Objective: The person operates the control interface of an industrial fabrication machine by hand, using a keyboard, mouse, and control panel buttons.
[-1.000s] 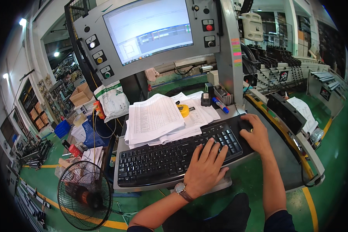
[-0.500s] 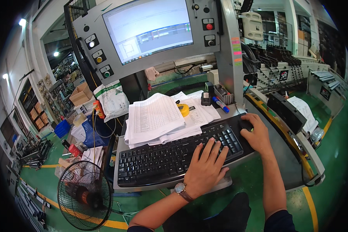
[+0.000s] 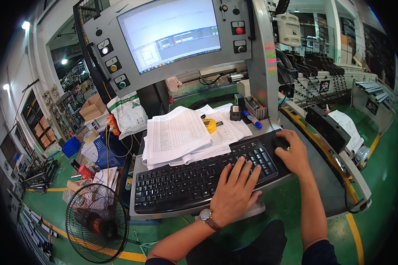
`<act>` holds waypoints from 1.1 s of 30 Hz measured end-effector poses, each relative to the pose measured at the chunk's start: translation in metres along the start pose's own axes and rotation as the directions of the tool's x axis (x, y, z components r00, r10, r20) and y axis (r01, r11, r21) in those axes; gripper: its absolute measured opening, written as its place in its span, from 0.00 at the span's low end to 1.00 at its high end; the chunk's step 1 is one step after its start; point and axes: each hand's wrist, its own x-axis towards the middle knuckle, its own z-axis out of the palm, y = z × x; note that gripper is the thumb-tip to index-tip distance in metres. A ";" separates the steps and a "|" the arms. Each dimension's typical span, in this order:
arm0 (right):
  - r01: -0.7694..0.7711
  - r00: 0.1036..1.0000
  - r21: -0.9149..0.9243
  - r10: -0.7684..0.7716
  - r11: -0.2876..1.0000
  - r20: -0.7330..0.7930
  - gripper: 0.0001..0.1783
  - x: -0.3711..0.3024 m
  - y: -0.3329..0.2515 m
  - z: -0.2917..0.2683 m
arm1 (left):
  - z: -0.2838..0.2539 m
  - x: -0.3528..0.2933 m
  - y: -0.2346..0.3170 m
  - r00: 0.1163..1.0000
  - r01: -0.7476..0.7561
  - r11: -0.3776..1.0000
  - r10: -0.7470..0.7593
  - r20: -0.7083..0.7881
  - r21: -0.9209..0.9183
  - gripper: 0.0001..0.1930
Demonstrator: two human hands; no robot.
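Flat and spread, nothing gripped: left hand (image 3: 235, 194) is laid palm-down on the right half of the black keyboard (image 3: 199, 179), fingers splayed over the keys. Right hand (image 3: 293, 152) is cupped over a black mouse (image 3: 279, 142), loosely wrapped rather than pinched

Head view, only one on offer:
- keyboard is set on the grey console shelf (image 3: 174, 214), just below a stack of printed sheets (image 3: 177, 134) whose lower edge touches or overlaps the top key row
- mouse is parked just right of the keyboard, on the same dark surface
- monitor (image 3: 170, 33) is mounted above, window open on screen; yellow tape measure (image 3: 210, 125) and blue marker (image 3: 251, 119) are left on the papers behind

Judgement on doing it well: left wrist is best kept low and light, so keys are not pressed by accident while the mouse is being worked; paper stack is better kept off the top keys; screen is to be watched, not the hands

Hard to make out:
- mouse body mostly covered by the right hand, buttons not seen
- screen content too small to read
- keys under the left palm hidden, so which are pressed cannot be told
- floor fan (image 3: 97, 223) at lower left, state unclear
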 end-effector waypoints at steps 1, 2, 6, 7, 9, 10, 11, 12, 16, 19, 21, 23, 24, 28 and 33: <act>0.000 1.000 -0.008 0.000 1.000 0.003 0.29 0.000 0.000 0.000 | 0.000 0.000 0.000 1.000 -0.001 1.000 0.001 0.000 0.003 0.38; 0.002 1.000 -0.014 -0.002 1.000 0.003 0.29 0.000 0.000 0.000 | 0.000 0.000 0.000 1.000 0.002 1.000 -0.002 0.004 -0.006 0.39; -0.013 1.000 -0.011 0.013 1.000 0.008 0.29 0.000 0.001 0.000 | 0.000 0.000 0.000 1.000 -0.003 1.000 0.003 -0.004 0.010 0.40; -0.011 1.000 -0.020 0.011 1.000 0.012 0.29 0.000 0.001 0.000 | -0.001 0.000 0.000 1.000 -0.010 1.000 0.011 -0.013 0.028 0.40; -0.004 1.000 -0.035 0.004 0.999 0.013 0.29 0.001 0.002 0.000 | -0.001 -0.001 0.000 1.000 -0.011 1.000 0.010 0.006 0.024 0.41; 0.003 1.000 -0.030 -0.003 1.000 0.012 0.29 0.001 0.002 0.001 | -0.001 -0.001 0.000 1.000 -0.010 1.000 0.010 0.013 0.025 0.41; 0.000 1.000 -0.028 0.000 1.000 0.010 0.29 0.000 0.002 0.001 | 0.000 -0.001 0.000 1.000 -0.010 1.000 0.010 0.007 0.023 0.41; -0.010 1.000 -0.027 0.010 1.000 0.005 0.29 0.000 0.002 0.001 | 0.000 -0.001 0.000 1.000 -0.009 1.000 0.009 0.002 0.022 0.41; 0.004 1.000 -0.007 -0.004 1.000 0.000 0.29 0.000 0.001 0.000 | 0.000 -0.001 0.000 1.000 -0.016 1.000 0.016 -0.015 0.020 0.40; 0.001 1.000 0.001 -0.001 1.000 -0.002 0.29 0.000 -0.001 0.000 | 0.001 -0.002 -0.002 0.998 -0.016 1.000 0.015 0.057 0.002 0.39; 0.001 1.000 -0.001 -0.001 1.000 -0.008 0.29 0.000 -0.001 0.000 | 0.001 -0.002 -0.001 1.000 -0.008 1.000 0.008 0.005 -0.001 0.39; 0.000 1.000 -0.002 0.000 1.000 -0.007 0.29 0.000 -0.001 0.000 | 0.002 -0.002 -0.001 1.000 -0.002 1.000 0.002 -0.005 -0.012 0.39; -0.005 1.000 -0.001 0.005 1.000 -0.012 0.29 0.000 -0.001 0.000 | 0.002 -0.001 -0.002 1.000 -0.001 1.000 0.001 0.004 -0.024 0.39; 0.001 1.000 -0.017 -0.001 1.000 -0.014 0.28 0.001 0.001 0.000 | 0.000 -0.001 0.001 1.000 0.014 1.000 -0.014 -0.008 -0.010 0.39; -0.015 1.000 -0.030 0.015 0.999 0.000 0.28 0.000 0.002 0.000 | -0.002 -0.001 0.001 1.000 -0.006 1.000 0.006 -0.029 0.013 0.38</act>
